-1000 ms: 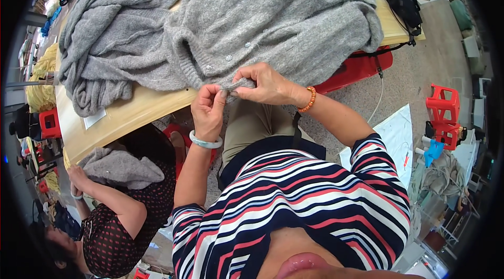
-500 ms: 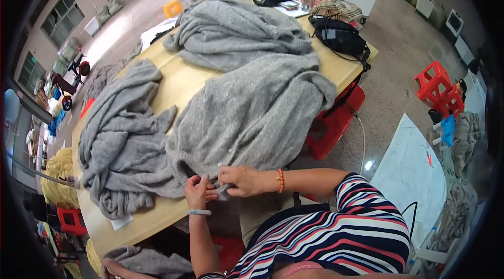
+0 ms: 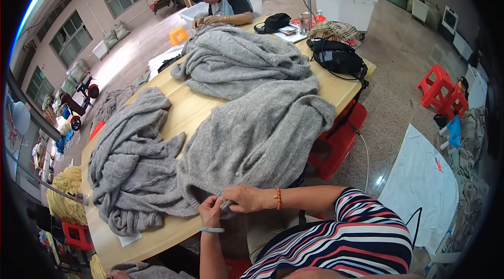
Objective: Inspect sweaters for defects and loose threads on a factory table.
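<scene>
A grey knitted garment [image 3: 257, 126] spreads across the near half of the table, its ribbed edge hanging at the table's front. My left hand [image 3: 211, 213] pinches that edge between thumb and fingers. Right beside it, my right hand [image 3: 244, 198] grips the same edge with curled fingers, and a small fold of cloth shows between the two hands. Whether anything small sits in my fingertips is hidden. Tiny pale specks dot the knit just beyond my hands.
More grey knits [image 3: 131, 168] lie at left, and another heap [image 3: 236, 61] farther back before a co-worker [image 3: 223, 3]. A black bag [image 3: 338, 58] rests on the table's right side. A red stool [image 3: 338, 145] stands beside the table. Another person's hand [image 3: 118, 275] shows at lower left.
The view has tilted up, so the scene sits lower. My hands have come closer together, and the left fingers have closed on the garment's edge.
</scene>
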`<move>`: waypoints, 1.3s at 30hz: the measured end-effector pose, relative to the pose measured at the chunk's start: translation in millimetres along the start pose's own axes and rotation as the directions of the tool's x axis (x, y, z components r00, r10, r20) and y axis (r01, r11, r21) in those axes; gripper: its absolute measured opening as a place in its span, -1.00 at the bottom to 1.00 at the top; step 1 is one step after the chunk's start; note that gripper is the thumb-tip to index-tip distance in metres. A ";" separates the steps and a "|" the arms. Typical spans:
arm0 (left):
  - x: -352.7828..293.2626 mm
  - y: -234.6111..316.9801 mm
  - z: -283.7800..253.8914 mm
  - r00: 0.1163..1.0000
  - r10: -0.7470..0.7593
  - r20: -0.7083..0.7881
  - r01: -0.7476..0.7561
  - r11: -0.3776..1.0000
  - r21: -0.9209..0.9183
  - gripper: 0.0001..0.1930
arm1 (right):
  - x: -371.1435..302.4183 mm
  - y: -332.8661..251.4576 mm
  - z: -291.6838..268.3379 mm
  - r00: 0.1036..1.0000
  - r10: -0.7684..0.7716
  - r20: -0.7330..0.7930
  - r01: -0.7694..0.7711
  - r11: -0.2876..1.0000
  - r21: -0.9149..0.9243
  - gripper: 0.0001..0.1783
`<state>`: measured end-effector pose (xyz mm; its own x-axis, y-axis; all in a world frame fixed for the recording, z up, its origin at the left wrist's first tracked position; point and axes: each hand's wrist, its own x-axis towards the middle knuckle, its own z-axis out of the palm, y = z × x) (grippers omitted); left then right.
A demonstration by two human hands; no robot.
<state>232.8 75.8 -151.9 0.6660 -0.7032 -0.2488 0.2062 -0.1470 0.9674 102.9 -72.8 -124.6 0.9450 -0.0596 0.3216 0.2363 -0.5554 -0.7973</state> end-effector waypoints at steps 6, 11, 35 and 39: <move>-1.5 -2.0 4.7 0.993 -0.104 -0.050 0.096 0.984 -0.148 -0.89 | 2.9 11.8 0.3 0.999 -0.010 -0.040 0.005 0.993 -0.116 -0.72; 13.0 -6.8 -1.7 0.980 -0.193 -0.040 0.184 0.970 -0.159 -0.88 | 3.5 14.8 1.2 0.999 0.027 0.029 -0.025 0.997 -0.066 -0.74; -1.3 -16.9 16.7 0.997 -0.071 -0.033 0.046 0.876 -0.479 -0.89 | 1.6 7.5 3.3 0.964 -0.018 -0.265 -0.022 0.989 -0.145 -0.68; 0.3 -17.5 20.1 0.994 -0.082 -0.079 0.040 0.902 -0.430 -0.91 | -2.4 14.7 5.3 0.974 -0.061 -0.218 0.011 0.975 -0.221 -0.65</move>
<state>214.9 64.2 -168.0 0.7012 -0.6320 -0.3300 0.5211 0.1385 0.8422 105.3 -76.5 -139.8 0.8567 -0.2053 0.4732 0.1911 -0.7257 -0.6609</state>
